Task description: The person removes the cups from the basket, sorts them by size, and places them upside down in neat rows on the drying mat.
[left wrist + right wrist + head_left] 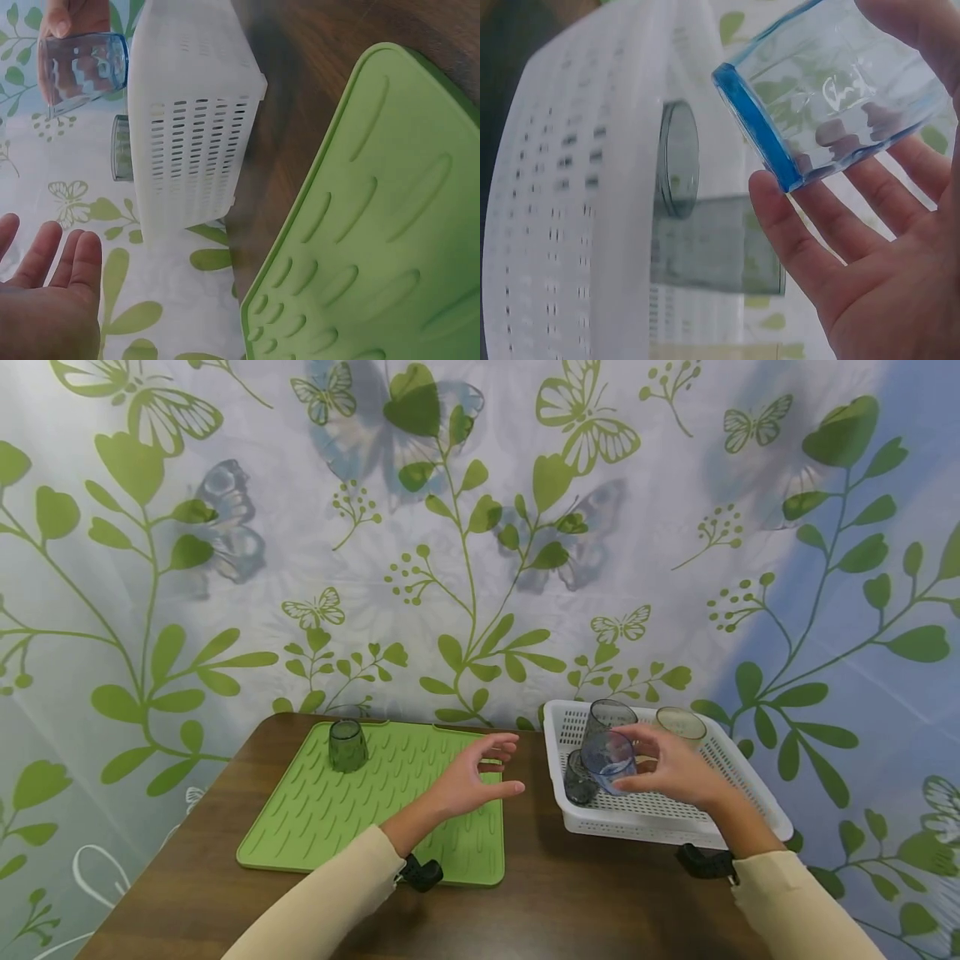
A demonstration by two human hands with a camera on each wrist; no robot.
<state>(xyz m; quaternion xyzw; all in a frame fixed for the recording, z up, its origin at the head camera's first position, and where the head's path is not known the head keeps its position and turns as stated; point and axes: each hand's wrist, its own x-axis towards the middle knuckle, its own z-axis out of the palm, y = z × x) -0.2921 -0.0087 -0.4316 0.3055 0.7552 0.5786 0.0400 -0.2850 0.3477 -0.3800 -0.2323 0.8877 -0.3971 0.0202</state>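
Observation:
My right hand (671, 766) holds a clear blue drinking glass (606, 758) between thumb and fingers, above the white basket (637, 823). In the right wrist view the glass (821, 97) is tilted, its thick blue base towards the basket side. Inside the basket stand a tall grey glass (611, 713), a short dark grey glass (579, 787) and an amber-tinted glass (681, 723). The left hand (472, 781) hovers over the right edge of the green drying mat (397, 777), fingers spread and nothing in it. A dark green glass (348, 748) sits at the mat's back left.
Mat and basket lie side by side on a brown wooden table (525, 877). Right behind the table hangs a curtain (465, 527) printed with leaves and butterflies. A white cable (97, 868) loops beyond the table's left edge.

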